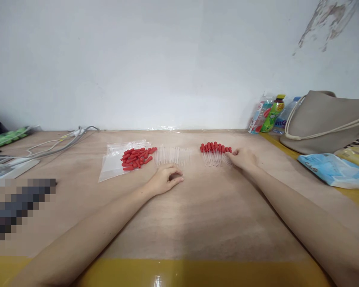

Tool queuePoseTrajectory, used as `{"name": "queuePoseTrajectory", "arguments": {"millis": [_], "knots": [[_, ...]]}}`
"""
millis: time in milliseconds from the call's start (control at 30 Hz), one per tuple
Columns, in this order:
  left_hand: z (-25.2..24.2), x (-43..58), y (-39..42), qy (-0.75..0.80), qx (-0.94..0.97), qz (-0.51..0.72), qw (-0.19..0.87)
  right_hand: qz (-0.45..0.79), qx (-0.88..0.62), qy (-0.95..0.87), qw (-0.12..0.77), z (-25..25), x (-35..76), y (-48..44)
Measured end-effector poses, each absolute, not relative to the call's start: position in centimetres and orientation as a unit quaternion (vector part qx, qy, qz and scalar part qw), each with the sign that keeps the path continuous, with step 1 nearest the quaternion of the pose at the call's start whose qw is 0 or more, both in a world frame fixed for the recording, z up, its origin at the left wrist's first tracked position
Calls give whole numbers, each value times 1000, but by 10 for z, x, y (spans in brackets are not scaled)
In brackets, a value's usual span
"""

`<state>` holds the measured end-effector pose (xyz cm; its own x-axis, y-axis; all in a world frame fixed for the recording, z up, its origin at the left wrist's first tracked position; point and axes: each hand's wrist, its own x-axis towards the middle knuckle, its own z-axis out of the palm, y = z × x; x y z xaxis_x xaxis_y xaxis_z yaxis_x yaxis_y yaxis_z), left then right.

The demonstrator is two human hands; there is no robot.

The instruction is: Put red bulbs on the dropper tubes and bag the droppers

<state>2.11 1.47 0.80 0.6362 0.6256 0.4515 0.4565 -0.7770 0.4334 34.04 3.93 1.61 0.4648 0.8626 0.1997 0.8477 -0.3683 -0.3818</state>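
Observation:
My left hand (166,180) rests on the table with its fingers curved and the thumb apart, holding nothing. Just beyond it lies a row of clear, thin dropper tubes (174,154) without bulbs. To their left, loose red rubber bulbs (135,158) are heaped on a clear plastic bag (111,162). On the right, several droppers with red bulbs (212,148) lie side by side, their tips toward me. My right hand (242,158) is at the right end of that row, its fingertips pinched on a dropper at the bulb end; the fingers partly hide it.
Drink bottles (272,113) and a grey bag (326,119) stand at the back right, with a blue-white packet (336,169) before them. Cables (62,143) and a power strip (14,169) lie at left. A white wall (167,67) bounds the table's back.

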Motion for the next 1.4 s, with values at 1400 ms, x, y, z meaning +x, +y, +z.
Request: {"name": "queuePoseTrajectory", "arguments": {"millis": [1400], "knots": [[18,-26,55,586,740,232,-235,-135,-552,-765,303,-5,232,11]]}}
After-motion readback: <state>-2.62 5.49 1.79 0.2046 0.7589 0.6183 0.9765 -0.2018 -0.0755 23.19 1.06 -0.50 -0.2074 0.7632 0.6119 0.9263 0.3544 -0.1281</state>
